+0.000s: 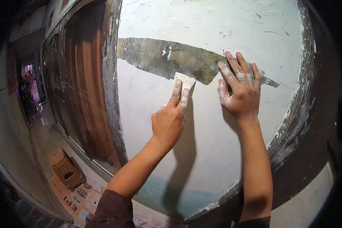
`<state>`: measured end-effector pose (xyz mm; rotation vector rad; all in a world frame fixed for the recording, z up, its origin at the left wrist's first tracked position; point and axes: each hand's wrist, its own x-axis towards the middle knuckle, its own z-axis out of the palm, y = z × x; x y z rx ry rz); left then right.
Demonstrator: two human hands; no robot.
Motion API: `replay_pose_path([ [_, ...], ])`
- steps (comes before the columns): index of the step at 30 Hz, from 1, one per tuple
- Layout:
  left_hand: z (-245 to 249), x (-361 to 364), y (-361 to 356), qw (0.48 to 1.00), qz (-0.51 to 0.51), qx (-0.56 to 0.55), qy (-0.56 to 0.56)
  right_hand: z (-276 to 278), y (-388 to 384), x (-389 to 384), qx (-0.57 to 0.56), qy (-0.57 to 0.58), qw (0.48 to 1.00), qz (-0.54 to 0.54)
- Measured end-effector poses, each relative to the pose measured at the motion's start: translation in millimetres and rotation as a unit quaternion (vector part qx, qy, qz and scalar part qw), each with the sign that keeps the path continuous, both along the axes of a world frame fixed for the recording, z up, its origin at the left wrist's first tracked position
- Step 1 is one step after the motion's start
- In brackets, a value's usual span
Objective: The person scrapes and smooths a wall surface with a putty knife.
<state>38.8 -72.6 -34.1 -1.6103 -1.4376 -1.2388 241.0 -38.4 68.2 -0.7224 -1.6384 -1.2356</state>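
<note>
My left hand (169, 119) grips a scraper (185, 81) whose broad blade is coated white. Two of its fingers press along the blade, and the handle is hidden in the palm. The blade's top edge meets the lower border of a dark bare patch (155, 57) on the white wall panel (152, 95). To the right, my right hand (241, 89) lies against the panel with its fingers spread, holding nothing I can see. It covers the right part of the patch. White dust coats the fingers of both hands.
A worn frame (112, 68) borders the panel on the left, beside a dark door with a reddish-brown curtain (88, 72). At lower left, stacked brown plastic stools (66, 169) stand near a printed sheet (66, 197) on the floor. A narrow passage runs back at far left.
</note>
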Motion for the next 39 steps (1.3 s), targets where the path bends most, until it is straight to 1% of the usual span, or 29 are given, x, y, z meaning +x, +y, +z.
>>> replay_pose_path([
  [1, -0.2, 0.0, -2.2, 1.0, 0.001, 0.0, -0.001, -0.3, -0.3, 0.2, 0.0, -0.001, 1.0, 0.001],
  [3, -1.9, 0.8, -8.4, 0.999, -0.03, -0.017, -0.008, -0.2, -0.8, 0.7, -0.007, -0.004, 1.0, 0.014],
  [4, -8.6, -0.3, -5.9, 0.999, -0.048, -0.002, -0.009, -0.3, -0.9, 0.5, -0.006, -0.005, 1.0, 0.015],
  [7, -9.9, 0.5, -4.4, 0.999, -0.051, 0.017, -0.002, 0.6, -1.6, 2.0, -0.001, -0.008, 1.0, 0.016],
  [9, -3.1, 2.9, -6.1, 0.999, -0.039, -0.004, -0.006, 0.9, -2.3, 1.6, -0.003, -0.008, 1.0, 0.017],
  [12, 0.4, 3.1, -8.1, 0.999, -0.033, 0.001, 0.009, 1.0, -1.8, 0.6, 0.002, -0.009, 1.0, 0.02],
  [13, -2.8, 1.2, -8.2, 0.998, -0.05, -0.034, -0.001, 0.8, -2.2, 0.3, -0.002, -0.007, 1.0, 0.016],
  [14, -6.1, 0.4, -7.5, 0.998, -0.05, -0.035, -0.002, 0.6, -2.6, 0.5, -0.005, -0.006, 1.0, 0.012],
  [16, -10.1, 0.8, -6.1, 0.999, -0.05, 0.01, 0.0, 0.8, -1.9, 1.5, 0.0, -0.009, 1.0, 0.005],
  [17, -8.5, 1.4, -6.8, 0.999, -0.05, 0.013, -0.002, 1.3, -1.0, 1.1, 0.005, -0.009, 1.0, -0.001],
  [18, -5.4, 2.9, -11.3, 0.999, -0.032, -0.011, 0.001, 1.0, 0.0, 0.7, 0.01, -0.005, 1.0, -0.005],
  [21, 0.2, 5.7, -10.2, 0.999, -0.039, -0.016, 0.006, -0.2, -0.8, 1.4, 0.011, -0.002, 1.0, 0.001],
  [24, -3.4, 3.2, -10.3, 0.998, -0.054, -0.011, -0.005, 0.4, -1.6, 0.3, 0.007, -0.002, 1.0, -0.005],
  [26, -13.9, 0.7, -6.5, 0.997, -0.071, 0.016, -0.003, -0.4, -1.1, 0.5, 0.004, -0.001, 1.0, -0.009],
  [27, -9.8, -0.3, -10.5, 0.997, -0.071, -0.007, 0.0, 0.3, -0.1, 1.1, 0.008, -0.003, 1.0, -0.003],
  [32, 3.0, 6.0, -8.6, 0.997, -0.072, 0.004, -0.001, 1.3, -0.7, 1.2, 0.013, 0.001, 1.0, 0.001],
  [34, -0.5, 5.6, -9.2, 0.998, -0.064, -0.003, 0.004, 0.1, -1.7, -0.1, 0.012, 0.0, 1.0, 0.007],
  [35, -7.7, 3.5, -4.2, 0.997, -0.082, -0.013, -0.005, 0.6, -1.5, -0.2, 0.013, 0.0, 1.0, 0.015],
  [39, -13.1, 7.0, 1.6, 0.996, -0.084, 0.04, -0.009, 0.5, -1.6, 0.3, 0.017, -0.002, 1.0, 0.011],
])
